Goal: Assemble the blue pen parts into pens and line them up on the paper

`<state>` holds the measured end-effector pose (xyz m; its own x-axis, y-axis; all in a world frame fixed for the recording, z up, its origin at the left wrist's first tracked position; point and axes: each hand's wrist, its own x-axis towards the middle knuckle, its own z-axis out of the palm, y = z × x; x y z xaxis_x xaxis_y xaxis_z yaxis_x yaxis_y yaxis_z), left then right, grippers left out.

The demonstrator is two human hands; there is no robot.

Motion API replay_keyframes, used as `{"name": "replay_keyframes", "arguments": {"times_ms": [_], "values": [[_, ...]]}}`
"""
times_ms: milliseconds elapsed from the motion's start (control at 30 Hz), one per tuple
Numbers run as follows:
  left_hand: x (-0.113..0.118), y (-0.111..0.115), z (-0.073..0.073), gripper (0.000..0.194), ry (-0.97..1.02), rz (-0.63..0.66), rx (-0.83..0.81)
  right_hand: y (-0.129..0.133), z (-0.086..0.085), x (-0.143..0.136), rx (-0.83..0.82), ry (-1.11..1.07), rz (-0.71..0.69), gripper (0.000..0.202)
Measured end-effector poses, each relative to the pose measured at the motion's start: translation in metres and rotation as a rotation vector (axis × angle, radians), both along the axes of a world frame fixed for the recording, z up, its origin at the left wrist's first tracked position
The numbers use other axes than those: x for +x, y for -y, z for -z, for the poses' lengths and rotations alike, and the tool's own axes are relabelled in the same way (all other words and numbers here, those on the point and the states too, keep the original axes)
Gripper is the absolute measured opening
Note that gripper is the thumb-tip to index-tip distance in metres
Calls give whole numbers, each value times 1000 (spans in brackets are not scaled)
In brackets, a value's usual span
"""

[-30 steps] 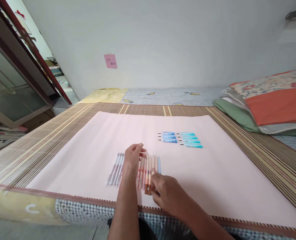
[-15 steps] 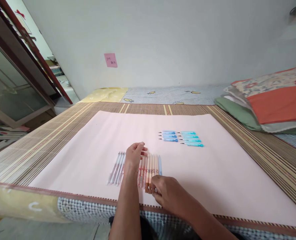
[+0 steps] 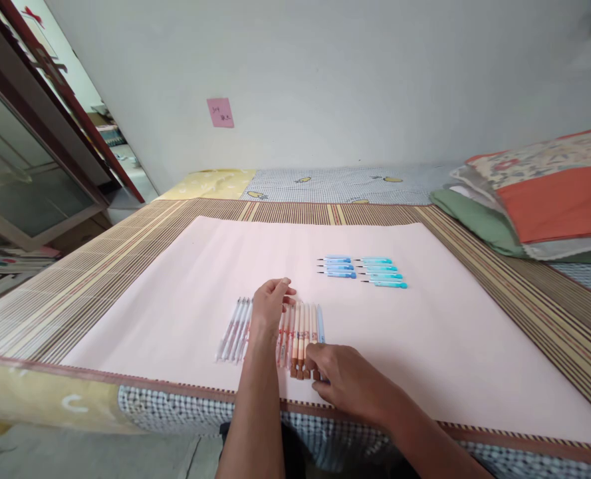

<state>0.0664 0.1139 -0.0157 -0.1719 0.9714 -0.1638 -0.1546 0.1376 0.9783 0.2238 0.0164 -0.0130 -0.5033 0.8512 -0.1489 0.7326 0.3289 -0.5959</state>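
Observation:
A row of slim pens lies side by side near the front of the pink sheet. At its left are pale, clear-barrelled pens; red-patterned pens lie in the middle. Cream pens with brown ends follow, then a light blue pen at the right edge. My left hand is over the row with fingers loosely bent and apart, hiding some pens, and nothing shows in it. My right hand has thumb and forefinger around the near ends of the rightmost cream pens, partly covering them and the blue pen.
Behind the row, blue mechanical pencils and turquoise ones lie in two stacked columns. The pink sheet rests on a striped mat. Folded bedding is at the right, against the wall side. A pink note is on the wall.
My right hand has shifted slightly right along the pens' near ends, and its thumb and forefinger are a little further apart. My left hand has stayed nearly in place. The view tilts slightly.

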Motion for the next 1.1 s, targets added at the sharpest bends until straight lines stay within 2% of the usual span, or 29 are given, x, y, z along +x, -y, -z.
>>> {"name": "replay_keyframes", "arguments": {"times_ms": [467, 667, 867, 967, 1100], "values": [[2, -2, 2, 33, 14, 19, -2, 2, 4, -12, 61, 9, 20, 12], [1, -1, 3, 34, 19, 33, 4, 4, 7, -21, 90, 50, -8, 4], [-2, -3, 6, 35, 26, 21, 15, -2, -7, 2, 20, 31, 50, 23], [-1, -3, 6, 35, 25, 19, 13, -5, -13, 11, -21, 47, 68, 21], [0, -3, 6, 37, 37, 34, 18, -3, -9, 10, -3, 9, 33, 18]]}}
